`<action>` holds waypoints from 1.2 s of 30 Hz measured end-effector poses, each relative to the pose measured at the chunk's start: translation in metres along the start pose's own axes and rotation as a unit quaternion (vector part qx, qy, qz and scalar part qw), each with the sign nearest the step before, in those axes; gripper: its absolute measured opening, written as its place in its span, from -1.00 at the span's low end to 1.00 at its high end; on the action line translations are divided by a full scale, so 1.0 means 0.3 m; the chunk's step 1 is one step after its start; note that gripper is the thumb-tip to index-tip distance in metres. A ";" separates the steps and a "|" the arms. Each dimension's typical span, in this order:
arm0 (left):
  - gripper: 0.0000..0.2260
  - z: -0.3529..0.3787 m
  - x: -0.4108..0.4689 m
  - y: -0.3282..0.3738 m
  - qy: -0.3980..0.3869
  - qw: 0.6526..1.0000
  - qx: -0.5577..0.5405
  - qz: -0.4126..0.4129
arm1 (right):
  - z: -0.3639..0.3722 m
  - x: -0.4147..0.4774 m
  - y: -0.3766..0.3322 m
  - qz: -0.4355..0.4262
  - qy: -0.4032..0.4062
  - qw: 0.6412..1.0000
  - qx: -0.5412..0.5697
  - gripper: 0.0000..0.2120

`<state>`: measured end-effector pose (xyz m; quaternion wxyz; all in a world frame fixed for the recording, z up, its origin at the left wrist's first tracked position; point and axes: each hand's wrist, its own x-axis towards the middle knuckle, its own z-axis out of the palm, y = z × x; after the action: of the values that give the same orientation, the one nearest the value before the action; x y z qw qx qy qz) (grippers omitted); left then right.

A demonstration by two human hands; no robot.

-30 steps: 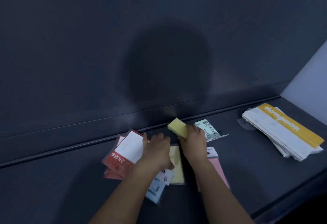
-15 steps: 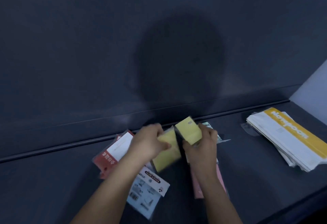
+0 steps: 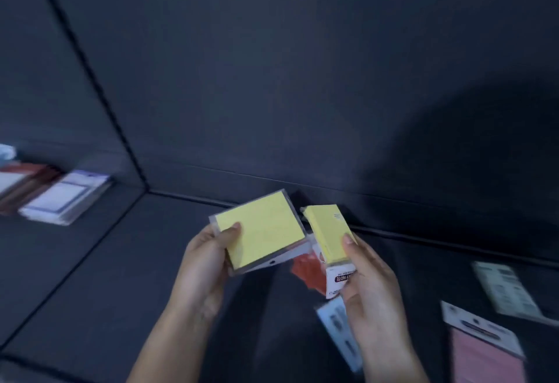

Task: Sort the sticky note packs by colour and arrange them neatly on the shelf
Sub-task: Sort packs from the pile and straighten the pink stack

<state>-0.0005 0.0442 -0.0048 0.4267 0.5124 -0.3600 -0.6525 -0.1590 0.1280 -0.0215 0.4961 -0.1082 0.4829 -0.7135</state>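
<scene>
My left hand (image 3: pixel 205 258) grips a flat yellow sticky note pack (image 3: pixel 261 231) in clear wrap, thumb on its face, raised above the dark shelf (image 3: pixel 99 276). My right hand (image 3: pixel 367 279) holds a thicker yellow sticky note pack (image 3: pixel 328 233) with a white label end, just to the right of the first. Below them on the shelf lie a red pack (image 3: pixel 308 272), a light blue pack (image 3: pixel 340 331), a pink pack (image 3: pixel 487 355) at the lower right and a pale green pack (image 3: pixel 505 289) further right.
At the far left, beyond a shelf divider line, lies a stack of packs (image 3: pixel 60 198) in red and white-blue covers. The dark back wall (image 3: pixel 272 80) rises behind the shelf. A strip of bare shelf lies left of my hands.
Both hands have lifted the yellow packs off the shelf and hold them side by side. The view has swung left: the white and yellow stack left the frame, the left stack appeared.
</scene>
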 end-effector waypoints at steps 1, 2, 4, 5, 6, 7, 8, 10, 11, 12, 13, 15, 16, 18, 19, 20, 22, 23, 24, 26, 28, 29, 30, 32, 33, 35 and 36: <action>-0.91 -0.064 0.000 0.005 0.034 0.999 -0.015 0.000 | 0.047 -0.005 0.036 0.012 0.002 1.000 0.004 -0.77; -0.91 -0.132 -0.005 0.013 0.065 0.998 -0.027 0.002 | 0.093 -0.011 0.077 0.022 0.005 1.000 0.005 -0.80; -0.92 -0.271 -0.023 0.035 0.105 0.993 -0.046 0.010 | 0.192 -0.043 0.155 0.042 -0.007 0.999 0.015 -0.85; -0.93 -0.345 -0.036 0.045 0.123 0.991 -0.056 0.015 | 0.241 -0.063 0.194 0.053 -0.022 0.998 0.019 -0.86; -0.94 -0.416 -0.051 0.056 0.144 0.987 -0.063 0.020 | 0.285 -0.084 0.235 0.061 -0.041 0.997 0.016 -0.86; -0.93 -0.489 -0.063 0.063 0.165 0.984 -0.070 0.022 | 0.331 -0.109 0.270 0.067 -0.064 0.996 0.011 -0.86; -0.93 -0.560 -0.076 0.071 0.184 0.979 -0.079 0.024 | 0.375 -0.133 0.306 0.072 -0.082 0.994 0.004 -0.85; -0.96 -0.699 -0.101 0.088 0.213 0.971 -0.104 0.029 | 0.465 -0.181 0.379 0.084 -0.101 0.991 -0.003 -0.86; -0.93 -0.766 -0.116 0.098 0.224 0.967 -0.117 0.036 | 0.513 -0.209 0.415 0.090 -0.107 0.990 -0.007 -0.86; -0.92 -0.834 -0.130 0.109 0.238 0.962 -0.128 0.043 | 0.561 -0.233 0.457 0.096 -0.110 0.989 -0.013 -0.85; -0.92 -0.903 -0.147 0.121 0.253 0.956 -0.140 0.053 | 0.613 -0.260 0.500 0.105 -0.112 0.988 -0.016 -0.84; -0.93 -1.035 -0.189 0.153 0.278 0.944 -0.163 0.074 | 0.719 -0.315 0.596 0.124 -0.127 0.984 -0.028 -0.82; -0.92 -1.100 -0.213 0.168 0.286 0.939 -0.170 0.083 | 0.775 -0.345 0.645 0.132 -0.139 0.981 -0.038 -0.81; -0.91 -1.230 -0.257 0.194 0.302 0.930 -0.185 0.099 | 0.886 -0.408 0.743 0.145 -0.159 0.975 -0.055 -0.82; -0.86 -1.296 -0.274 0.205 0.314 0.923 -0.196 0.104 | 0.942 -0.441 0.789 0.149 -0.171 0.972 -0.066 -0.82; -0.83 -1.359 -0.292 0.216 0.325 0.917 -0.203 0.108 | 0.994 -0.474 0.835 0.151 -0.183 0.968 -0.078 -0.82; -0.84 -1.482 -0.321 0.230 0.342 0.908 -0.212 0.113 | 1.090 -0.538 0.917 0.157 -0.198 0.963 -0.090 -0.83; -0.85 -1.539 -0.331 0.238 0.352 0.901 -0.224 0.115 | 1.132 -0.568 0.950 0.158 -0.207 0.961 -0.094 -0.84; -0.85 -1.592 -0.340 0.246 0.362 0.894 -0.237 0.117 | 1.170 -0.595 0.980 0.159 -0.216 0.958 -0.099 -0.85; -0.85 -1.685 -0.344 0.261 0.378 0.881 -0.257 0.122 | 1.239 -0.635 1.023 0.160 -0.226 0.955 -0.105 -0.86; -0.85 -1.752 -0.336 0.281 0.381 0.875 -0.273 0.123 | 1.299 -0.657 1.058 0.158 -0.234 0.954 -0.104 -0.85; -0.86 -1.781 -0.325 0.290 0.379 0.874 -0.280 0.122 | 1.329 -0.661 1.075 0.157 -0.236 0.953 -0.103 -0.85; -0.86 -1.802 -0.313 0.301 0.376 0.874 -0.283 0.119 | 1.358 -0.660 1.090 0.156 -0.238 0.953 -0.103 -0.85; -0.86 -1.837 -0.278 0.323 0.371 0.878 -0.279 0.117 | 1.418 -0.649 1.120 0.155 -0.243 0.952 -0.104 -0.85; -0.86 -1.852 -0.255 0.335 0.370 0.880 -0.272 0.118 | 1.448 -0.638 1.136 0.153 -0.244 0.952 -0.104 -0.85; -0.87 -1.886 -0.205 0.360 0.368 0.887 -0.253 0.118 | 1.507 -0.606 1.172 0.151 -0.242 0.953 -0.104 -0.84; -0.87 -1.905 -0.176 0.373 0.364 0.892 -0.243 0.116 | 1.538 -0.587 1.191 0.151 -0.240 0.953 -0.105 -0.84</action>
<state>0.5841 0.0323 -0.0074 0.7115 0.5492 -0.0664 -0.4332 0.4343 -0.0121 -0.0136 0.6851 -0.2539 0.4326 -0.5282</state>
